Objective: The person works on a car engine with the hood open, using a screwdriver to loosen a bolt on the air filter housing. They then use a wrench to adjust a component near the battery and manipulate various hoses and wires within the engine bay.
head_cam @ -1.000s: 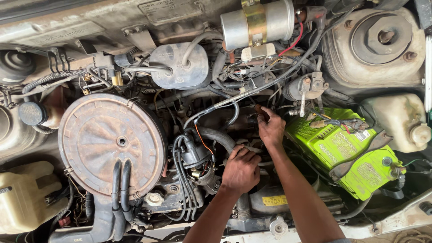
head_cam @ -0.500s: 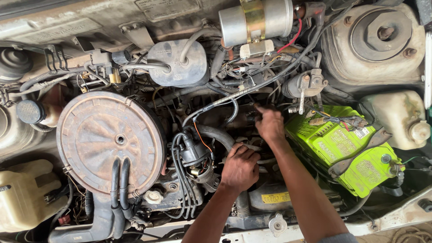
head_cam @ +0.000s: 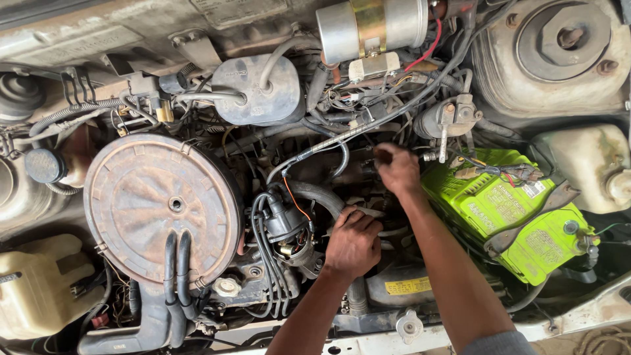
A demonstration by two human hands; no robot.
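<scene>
Over the last second little has shifted: the left hand [head_cam: 355, 242] is kept curled on the black hose [head_cam: 315, 194] beside the distributor [head_cam: 284, 222]. The right hand [head_cam: 396, 168] has been held among the wiring left of the green battery [head_cam: 506, 210], fingertips pinched on something hidden, so its grip cannot be told. The work is judged to be mid-step, deep in the engine bay.

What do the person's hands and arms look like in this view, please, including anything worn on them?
Both hands, the left hand and the right hand, are bare: no gloves, rings or watch show. The forearms are uncovered too. A grey sleeve edge appears on the right arm at the bottom of the picture; the left arm leaves the picture with no sleeve showing.

bright daylight — sharp focus | deep shadows between hoses | slight edge distortion
</scene>
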